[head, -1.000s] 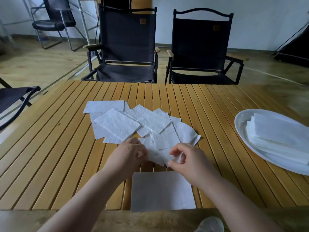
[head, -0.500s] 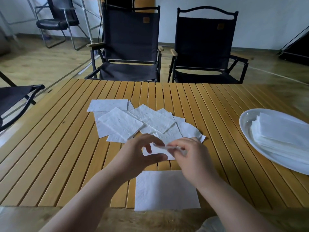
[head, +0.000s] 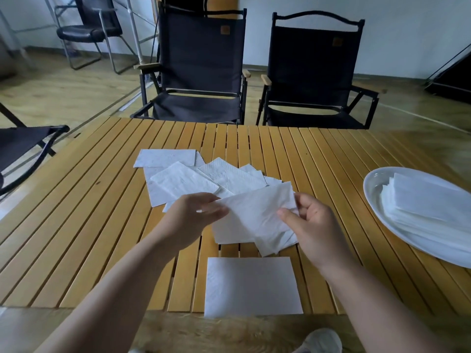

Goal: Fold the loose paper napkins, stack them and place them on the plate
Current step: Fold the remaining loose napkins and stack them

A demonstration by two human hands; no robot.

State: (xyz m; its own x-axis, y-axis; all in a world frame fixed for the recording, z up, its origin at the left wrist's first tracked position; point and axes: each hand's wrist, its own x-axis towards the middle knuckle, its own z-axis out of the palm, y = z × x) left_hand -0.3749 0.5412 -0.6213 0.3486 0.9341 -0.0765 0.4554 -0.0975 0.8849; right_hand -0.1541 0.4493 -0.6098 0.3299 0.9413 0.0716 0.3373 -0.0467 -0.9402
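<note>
A person holds a white paper napkin (head: pixel 257 215) opened out between both hands above the middle of a slatted wooden tabletop (head: pixel 76 225). The left hand (head: pixel 193 217) pinches the sheet's left edge between thumb and fingers. The right hand (head: pixel 313 225), palm turned partly toward the camera, pinches the right edge in the same way. The napkin hangs creased and slack between them, with its lower corner drooping toward the near edge.

Directly below, a folded napkin (head: pixel 252 286) lies flat and squared at the near edge of the tabletop, its front side level with that edge. Beyond the hands, a loose pile of napkins (head: pixel 204 179) is scattered and overlapping around the tabletop's centre, reaching toward the far edge.

At the right edge sits a white oval plate (head: pixel 372 192), partly cut off by the frame, carrying a neat stack of folded napkins (head: pixel 428 202).

Two black folding chairs (head: pixel 201 67) stand side by side against the far edge. Part of another dark chair (head: pixel 20 146) shows off the left edge, and an office chair (head: pixel 89 29) stands on the floor further back. A light shoe (head: pixel 318 340) shows below the near edge.
</note>
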